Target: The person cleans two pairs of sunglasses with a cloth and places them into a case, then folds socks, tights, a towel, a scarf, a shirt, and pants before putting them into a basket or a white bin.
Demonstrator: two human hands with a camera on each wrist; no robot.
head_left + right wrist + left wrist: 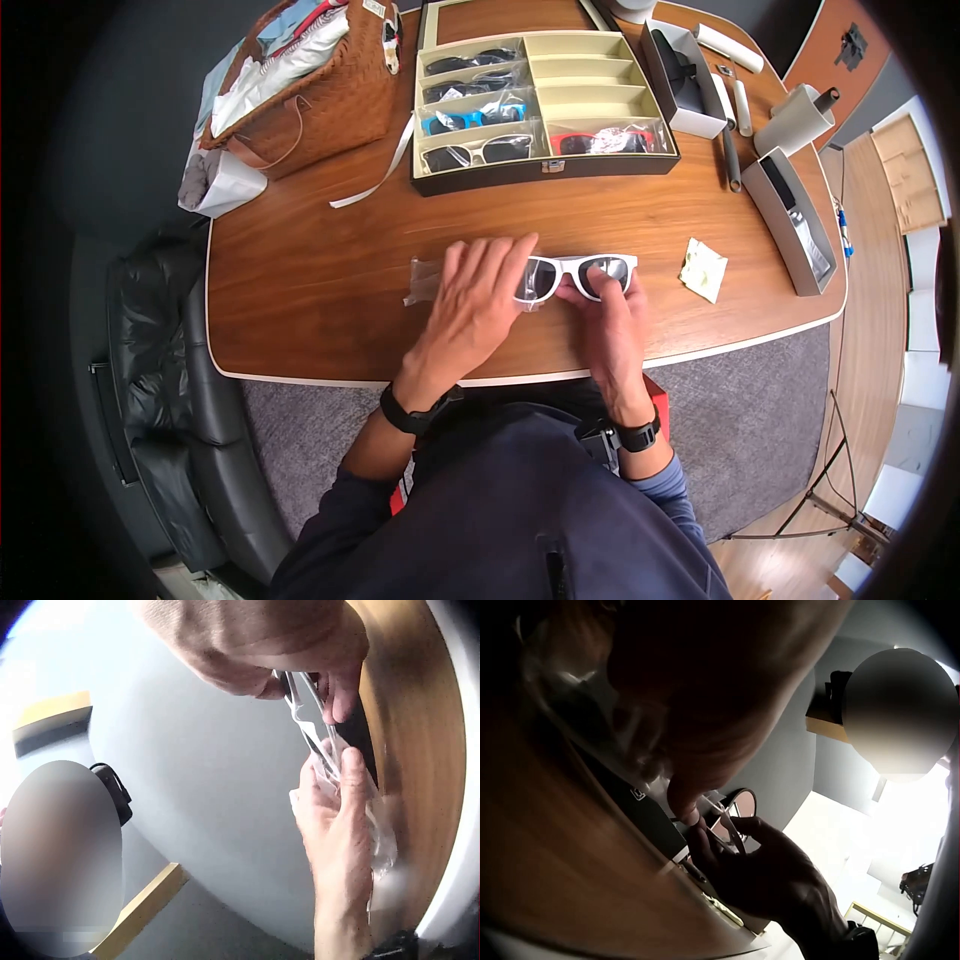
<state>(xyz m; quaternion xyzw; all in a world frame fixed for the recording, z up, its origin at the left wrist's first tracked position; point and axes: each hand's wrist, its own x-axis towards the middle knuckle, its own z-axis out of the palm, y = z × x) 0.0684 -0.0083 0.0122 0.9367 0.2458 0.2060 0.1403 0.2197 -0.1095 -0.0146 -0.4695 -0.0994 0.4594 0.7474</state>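
Observation:
White-framed sunglasses (568,266) with dark lenses are held over the table's near half. The right hand (612,330) grips their right side, thumb over one lens, fingers behind. At the other lens, the left hand (472,305) pinches a clear plastic sleeve (424,280), which sticks out left beneath that hand. In the right wrist view the left hand (341,832) has its thumb and fingers on the plastic around the frame's end, and the right hand (262,645) holds the opposite end. The left wrist view is dark; the right hand (769,877) shows there on the glasses.
Behind stands a compartment case (545,180) holding several wrapped sunglasses. A wicker basket (330,105) of cloth items is at the back left. On the right lie a small white packet (704,269), an open grey box (790,220), a cup (795,120) and tools.

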